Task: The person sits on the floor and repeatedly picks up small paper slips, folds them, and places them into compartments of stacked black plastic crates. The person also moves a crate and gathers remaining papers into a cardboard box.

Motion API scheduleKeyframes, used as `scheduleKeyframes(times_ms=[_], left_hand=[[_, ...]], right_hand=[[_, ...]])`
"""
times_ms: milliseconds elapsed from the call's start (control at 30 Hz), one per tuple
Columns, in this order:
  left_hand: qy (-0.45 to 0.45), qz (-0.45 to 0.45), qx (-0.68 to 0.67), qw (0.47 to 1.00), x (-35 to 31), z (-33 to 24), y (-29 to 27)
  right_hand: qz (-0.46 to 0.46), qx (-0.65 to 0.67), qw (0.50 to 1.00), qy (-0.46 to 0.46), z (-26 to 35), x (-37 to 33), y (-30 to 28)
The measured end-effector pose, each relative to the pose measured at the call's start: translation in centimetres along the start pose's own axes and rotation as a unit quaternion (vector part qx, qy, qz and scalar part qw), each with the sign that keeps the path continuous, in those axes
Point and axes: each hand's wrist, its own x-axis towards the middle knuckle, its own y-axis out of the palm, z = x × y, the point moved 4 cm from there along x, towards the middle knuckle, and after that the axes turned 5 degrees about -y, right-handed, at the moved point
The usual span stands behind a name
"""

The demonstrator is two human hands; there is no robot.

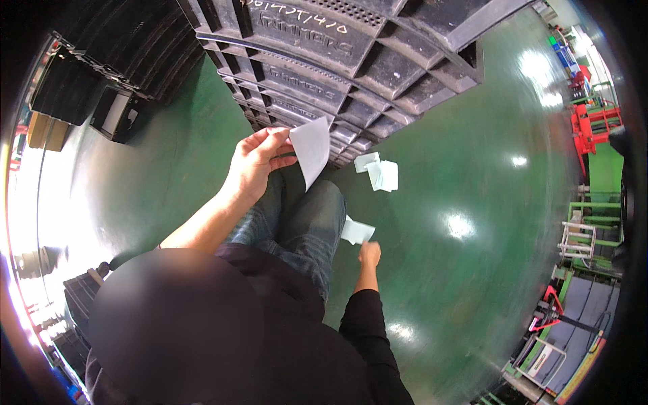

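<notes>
Thumb and fingers of my left hand (253, 165) pinch a white sheet of paper (312, 150) by its edge. That sheet hangs tilted in front of a tall stack of dark grey plastic crates (314, 64). My right hand (369, 254) is closed, low at my right side. Just beyond it is a small group of pale papers (358, 231); I cannot tell whether the hand grips one or they lie on the floor. More pale paper sheets (383, 175) lie overlapping on the floor, right of the stack's foot.
Green glossy floor (445, 290) spreads to the right. Black stacked crates (131, 40) stand at the far left, with a cardboard box (50, 131) beside them. Along the right are red metal frames (594, 128), green racks (594, 209) and a grey-topped cart (574, 324).
</notes>
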Motion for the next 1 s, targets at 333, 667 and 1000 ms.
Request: scheduleKeyframes(times_ms=[333, 667, 1000], left_hand=[[0.071, -0.032, -0.010, 0.997, -1.2, -2.6, -1.2], [0.542, -0.238, 0.385, 0.709, -8.4, -8.7, -4.2], [0.605, -0.234, 0.298, 0.700, -12.3, -12.7, -7.3]], right_hand=[[-0.016, -0.117, 0.947, -0.299, 18.3, -8.5, -11.5], [0.129, 0.310, 0.819, -0.465, 42.6, -29.6, -25.3], [-0.007, 0.310, 0.729, -0.610, 43.2, -34.4, -27.2]])
